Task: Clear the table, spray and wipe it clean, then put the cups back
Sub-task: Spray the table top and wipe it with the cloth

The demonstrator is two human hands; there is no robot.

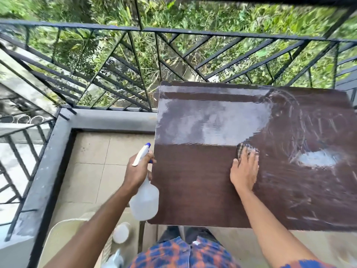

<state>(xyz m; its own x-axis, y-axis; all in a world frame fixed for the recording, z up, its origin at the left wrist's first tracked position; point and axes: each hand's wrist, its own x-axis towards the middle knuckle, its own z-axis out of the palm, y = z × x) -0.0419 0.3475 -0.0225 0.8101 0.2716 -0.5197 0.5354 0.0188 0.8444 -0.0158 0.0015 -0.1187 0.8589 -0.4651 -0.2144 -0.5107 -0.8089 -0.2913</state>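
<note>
A dark brown table (193, 180) fills the right half of the head view, with wet streaks and shiny patches across its top. My right hand (245, 169) lies flat on the table, pressing a dark striped cloth (243, 148) whose edge shows past the fingertips. My left hand (139, 170) grips the neck of a white spray bottle (144, 202) with a blue-tipped nozzle, just off the table's left edge. Two white cups (121, 232) sit low on a pale seat to the left of my legs; the nearer cup (114, 261) is blurred.
A black metal railing (135, 55) runs behind and to the left of the table, with green plants beyond it. A grey concrete kerb (108, 118) borders the tiled balcony floor (92, 161). A pale woven chair (63, 240) stands at the lower left.
</note>
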